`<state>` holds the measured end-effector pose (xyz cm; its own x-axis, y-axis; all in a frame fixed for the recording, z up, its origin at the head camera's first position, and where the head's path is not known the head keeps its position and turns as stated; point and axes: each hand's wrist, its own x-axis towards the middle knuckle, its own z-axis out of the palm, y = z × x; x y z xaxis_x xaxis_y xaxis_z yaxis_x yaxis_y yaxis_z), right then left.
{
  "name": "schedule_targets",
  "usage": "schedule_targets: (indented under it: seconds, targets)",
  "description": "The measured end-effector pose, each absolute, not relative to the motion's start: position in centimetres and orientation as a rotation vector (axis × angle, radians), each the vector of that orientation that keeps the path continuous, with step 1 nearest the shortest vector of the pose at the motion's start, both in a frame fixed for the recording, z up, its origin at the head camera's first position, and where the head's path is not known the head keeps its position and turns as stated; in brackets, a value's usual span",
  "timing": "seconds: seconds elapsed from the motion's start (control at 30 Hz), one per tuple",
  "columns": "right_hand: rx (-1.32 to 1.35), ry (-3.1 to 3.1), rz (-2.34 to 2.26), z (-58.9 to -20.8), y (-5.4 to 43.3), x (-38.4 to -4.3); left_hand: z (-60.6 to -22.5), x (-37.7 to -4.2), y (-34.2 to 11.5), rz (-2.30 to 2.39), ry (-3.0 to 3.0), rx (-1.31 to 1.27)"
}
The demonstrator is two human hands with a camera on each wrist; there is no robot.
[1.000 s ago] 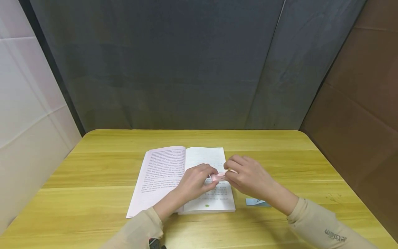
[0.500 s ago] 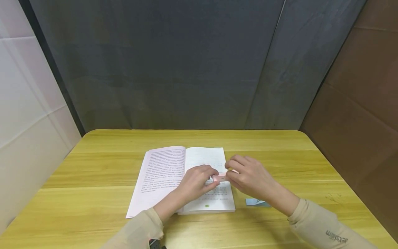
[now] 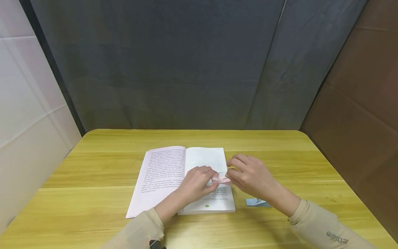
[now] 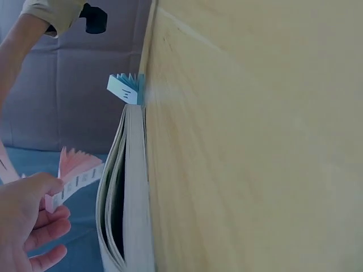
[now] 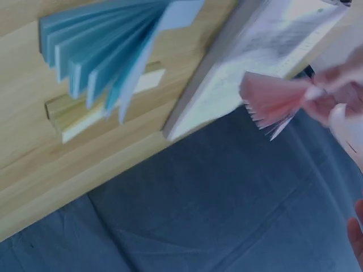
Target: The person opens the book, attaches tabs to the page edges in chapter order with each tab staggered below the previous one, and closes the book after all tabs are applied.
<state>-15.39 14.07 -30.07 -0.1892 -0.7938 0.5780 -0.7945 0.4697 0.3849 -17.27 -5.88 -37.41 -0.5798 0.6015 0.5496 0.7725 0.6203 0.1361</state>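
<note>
Pink pad (image 4: 78,164) slightly more exposed than before, probably being fanned. Left fingers (image 4: 52,232) pinch it; right fingers (image 3: 237,162) curled, hold unclear.

My left wrist feed lists: one left hand (image 4: 25,224), thumb pinching a fanned pad of pink notes (image 4: 79,164) near a thick book (image 4: 139,198); one pink slip (image 4: 7,168), cut off at the left edge; blue notes (image 4: 126,88), fanned, past the book's end; one wooden table (image 4: 255,136); one right forearm (image 4: 16,54), pale sleeve (image 4: 54,10).
</note>
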Motion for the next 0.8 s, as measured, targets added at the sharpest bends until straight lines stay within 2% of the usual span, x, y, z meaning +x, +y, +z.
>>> schedule_targets:
  seconds: [0.4, 0.8]
  targets:
    - [1.257, -2.066, 0.276, -29.3, 14.9, -16.3, -37.2, -16.4, -7.5, -0.51, -2.428, -1.047]
    - [1.15, -2.131, 0.397, -29.7, 15.7, -17.9, -37.2, -12.6, -11.0, -0.482, -2.377, -1.104]
